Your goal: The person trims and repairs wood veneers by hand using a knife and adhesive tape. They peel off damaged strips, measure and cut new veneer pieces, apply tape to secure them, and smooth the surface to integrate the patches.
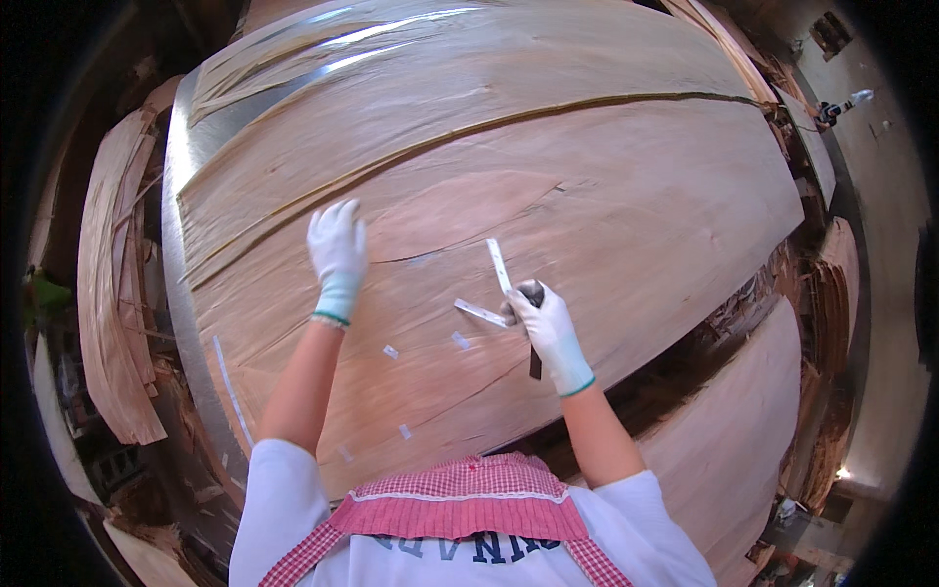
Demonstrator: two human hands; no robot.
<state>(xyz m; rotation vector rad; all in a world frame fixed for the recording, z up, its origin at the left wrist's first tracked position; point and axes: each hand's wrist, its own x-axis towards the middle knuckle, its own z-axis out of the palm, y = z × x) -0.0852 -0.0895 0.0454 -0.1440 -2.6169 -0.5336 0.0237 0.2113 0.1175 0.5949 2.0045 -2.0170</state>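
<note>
My left hand (337, 245), in a white knit glove with a teal cuff, is over the wood veneer sheet (567, 230) with fingers stretched out and nothing in it. Just right of its fingers a paler, leaf-shaped veneer piece (469, 210) lies within the sheet. My right hand (550, 328), gloved likewise, is closed round a dark, flat-handled tool (535, 364) whose kind I cannot make out. Two strips of white tape stick out from its fingers: an upper strip (499, 262) and a lower strip (477, 313). Short tape pieces (461, 339) stick to the veneer below.
A shiny metal edge (179, 147) runs along the left of the work surface. A dark, raised veneer edge (469, 127) crosses the sheet. Stacked veneer strips (117, 284) stand at left; another veneer sheet (729, 430) lies lower right beyond a dark gap with scraps.
</note>
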